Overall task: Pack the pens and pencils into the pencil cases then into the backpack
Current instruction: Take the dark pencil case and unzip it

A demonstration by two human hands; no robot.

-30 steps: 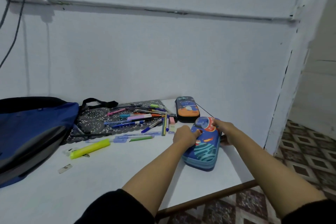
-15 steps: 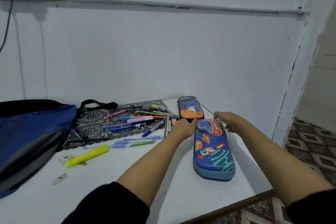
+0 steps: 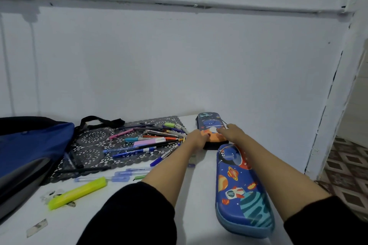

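White tabletop (image 3: 119, 215) by wall. Left grip (image 3: 196, 139) clasps dark pencil case (image 3: 209, 123) at its near-left corner; right grip (image 3: 232, 132) on its top, hold unclear. Blue pencil case (image 3: 239, 185) lies nearer; pens (image 3: 155, 137) on lace mat (image 3: 91, 145); backpack (image 3: 29, 145) far left.

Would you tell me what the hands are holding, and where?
Left hand and right hand rest on the near end of the dark pencil case; grip unclear.

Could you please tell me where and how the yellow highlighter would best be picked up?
Probably across the middle of the yellow highlighter, fingers coming down from above onto its long sides: it lies flat and slanted on the white table, so only top and sides are reachable.
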